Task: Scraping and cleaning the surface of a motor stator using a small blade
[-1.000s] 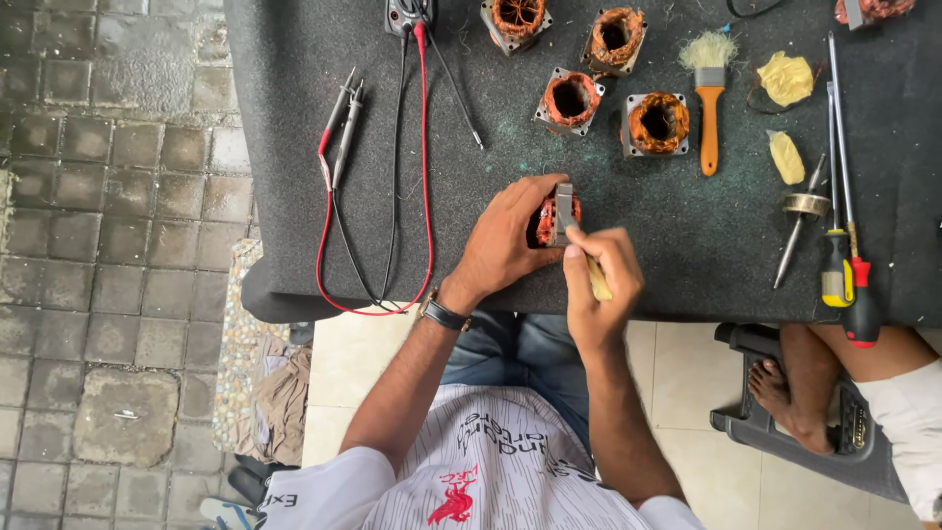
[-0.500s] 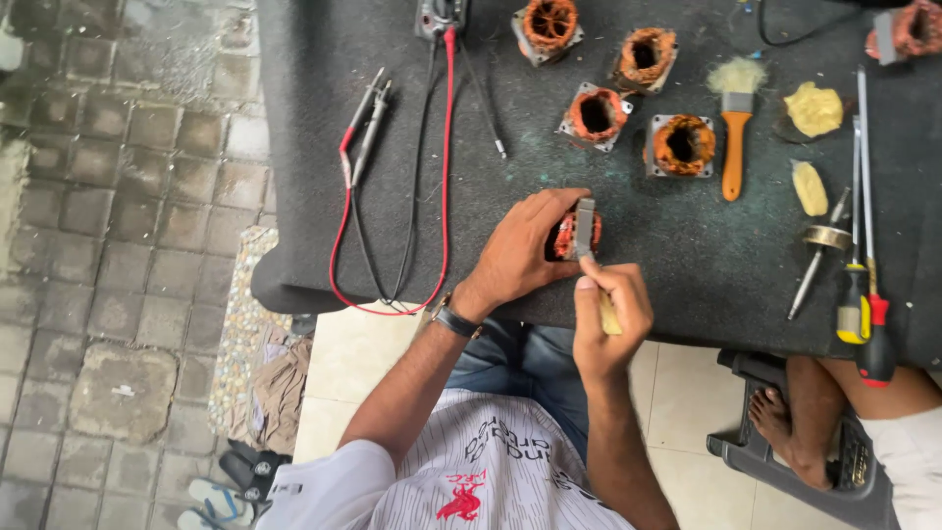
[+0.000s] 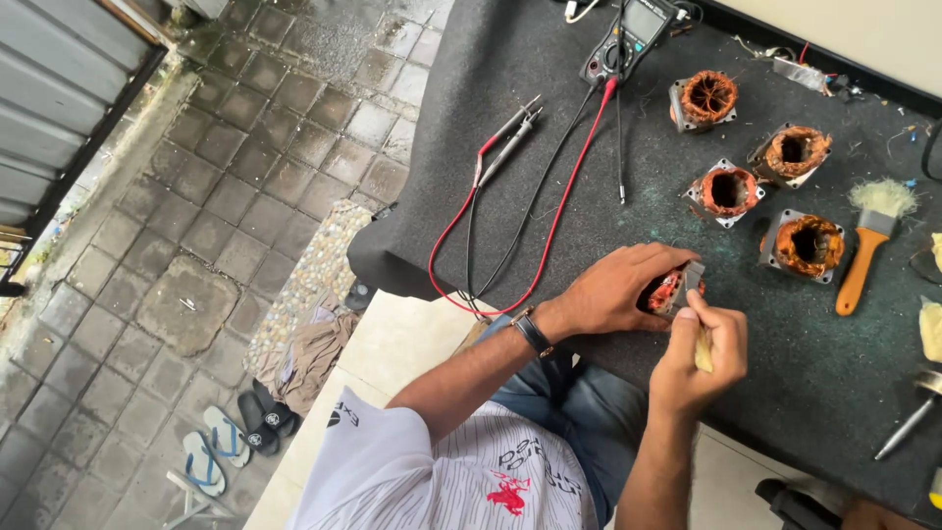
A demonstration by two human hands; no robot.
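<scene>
The left hand [image 3: 618, 290] is covering most of the copper-wound stator [image 3: 667, 291], so only a reddish patch and one metal corner are showing, while the right hand [image 3: 699, 355] is hiding nearly all of a pale yellowish object [image 3: 704, 355], too little of which is showing to identify it. The picture's right edge is cutting off a yellow cloth [image 3: 932, 329] and a metal tool [image 3: 908, 424], and the top edge is clipping the multimeter [image 3: 628, 34]. At the bottom right a dark chair [image 3: 800, 501] is peeking in, too cropped to make out.
</scene>
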